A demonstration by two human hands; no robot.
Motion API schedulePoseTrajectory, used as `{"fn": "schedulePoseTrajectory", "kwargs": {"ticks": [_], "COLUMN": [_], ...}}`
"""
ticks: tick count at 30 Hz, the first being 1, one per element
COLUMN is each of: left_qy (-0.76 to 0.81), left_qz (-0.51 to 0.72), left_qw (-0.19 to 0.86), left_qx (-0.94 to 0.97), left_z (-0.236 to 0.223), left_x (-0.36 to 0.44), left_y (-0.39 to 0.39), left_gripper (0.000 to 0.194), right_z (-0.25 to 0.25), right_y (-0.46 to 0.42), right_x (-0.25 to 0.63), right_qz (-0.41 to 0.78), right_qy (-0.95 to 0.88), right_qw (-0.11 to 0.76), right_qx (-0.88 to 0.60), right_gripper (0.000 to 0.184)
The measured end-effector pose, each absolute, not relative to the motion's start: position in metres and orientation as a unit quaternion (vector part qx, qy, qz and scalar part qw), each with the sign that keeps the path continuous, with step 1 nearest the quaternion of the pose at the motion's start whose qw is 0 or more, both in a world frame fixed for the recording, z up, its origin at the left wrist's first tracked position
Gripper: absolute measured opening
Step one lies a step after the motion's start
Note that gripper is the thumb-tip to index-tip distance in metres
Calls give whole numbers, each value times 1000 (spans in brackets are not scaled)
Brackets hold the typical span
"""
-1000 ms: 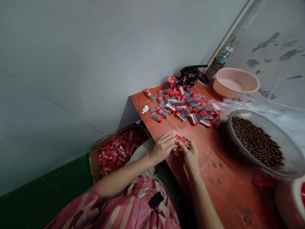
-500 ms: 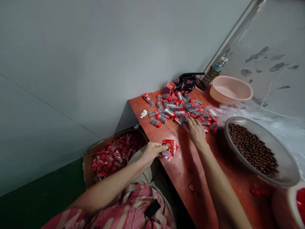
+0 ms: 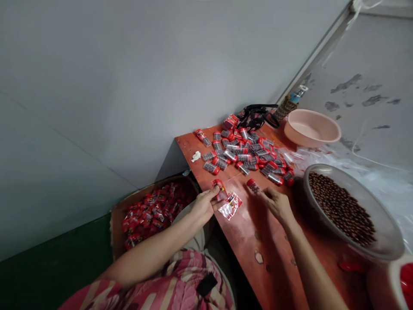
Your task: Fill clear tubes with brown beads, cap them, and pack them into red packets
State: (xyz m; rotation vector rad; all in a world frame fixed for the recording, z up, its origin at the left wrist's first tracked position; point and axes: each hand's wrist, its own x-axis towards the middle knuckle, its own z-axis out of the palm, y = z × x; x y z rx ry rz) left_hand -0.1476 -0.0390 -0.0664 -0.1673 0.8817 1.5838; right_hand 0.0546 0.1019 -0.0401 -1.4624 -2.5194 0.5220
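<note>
Red-capped tube (image 3: 219, 187) in left hand (image 3: 203, 206), another (image 3: 252, 185) in right hand (image 3: 275, 204).

Pink-striped garment (image 3: 151, 275) with black patch (image 3: 207, 285)

On table (image 3: 258, 258): tubes (image 3: 248, 155) at 12 o'clock, basin (image 3: 309, 140) at 1, bead bowl (image 3: 383, 224) at 2
Left of table: carton (image 3: 119, 228) at 10 o'clock, packets (image 3: 155, 215) in it

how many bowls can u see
2: a pink plastic basin at the far end of the view, and a clear bowl of brown balls to its near side. A white-rimmed tub, cut off at the lower right corner, isn't counted; others may be out of view.
</note>
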Motion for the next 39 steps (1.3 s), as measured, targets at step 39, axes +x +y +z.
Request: {"fn": "schedulePoseTrajectory", "kwargs": {"ticks": [39], "left_qy": [419], "left_qz": [594], "left_qw": [665], "left_qx": [172], "left_z": [-56], "left_x": [-128], "left_y": [-53], "left_gripper": [27], "right_z": [-84], "right_y": [-45], "right_x": [4], "right_qz": [628], "right_qy": [-480], "right_qw": [401], "right_qx": [-463], "right_gripper": [20]}}
